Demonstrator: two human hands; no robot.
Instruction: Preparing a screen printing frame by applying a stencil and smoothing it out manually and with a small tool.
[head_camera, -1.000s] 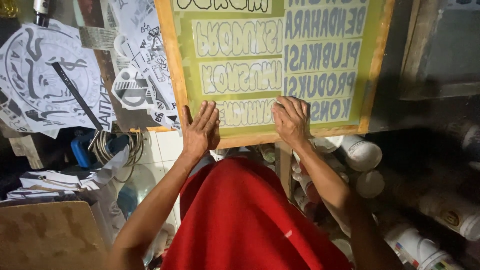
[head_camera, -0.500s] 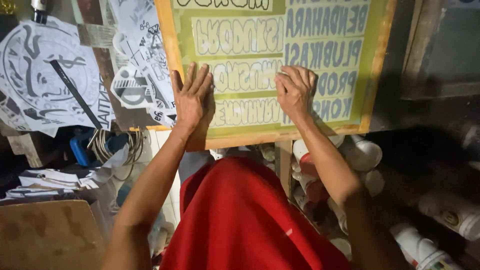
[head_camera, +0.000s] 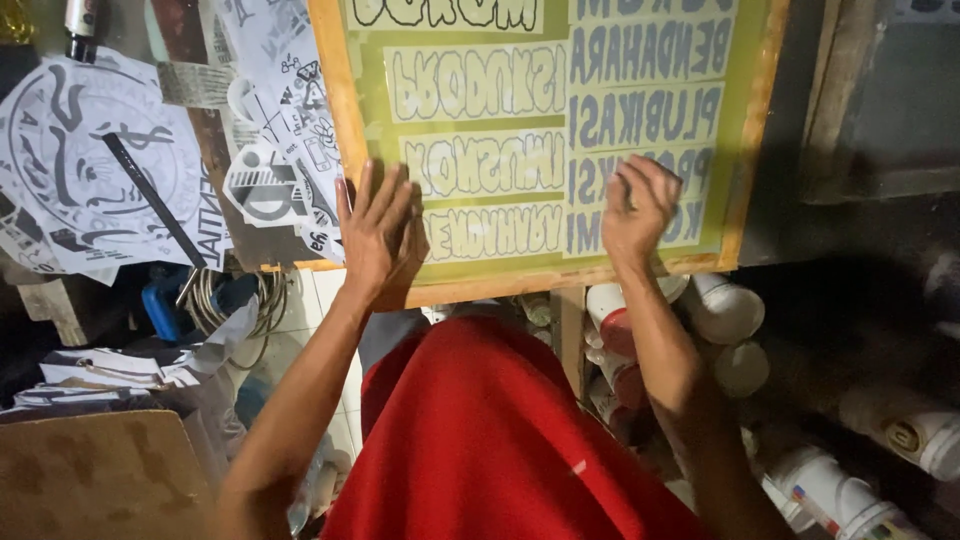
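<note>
My left hand (head_camera: 378, 235) lies flat, fingers spread wide, on the lower left part of the wooden-framed printing screen (head_camera: 345, 120), whose yellow-green mesh carries mirrored lettering. My right hand (head_camera: 638, 205) rests on the mesh near the lower right corner with its fingers curled loosely and holding nothing. Printed black-and-white paper sheets (head_camera: 80, 170) lie left of the screen, and white jars (head_camera: 725, 310) sit just below it.

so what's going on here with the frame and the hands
A person in a red top works at a wooden-framed printing screen with a yellow-green mesh full of mirrored lettering. The left hand lies flat on its lower left area, fingers spread. The right hand presses the lower right mesh, fingers curled. White tubs sit below.
</note>
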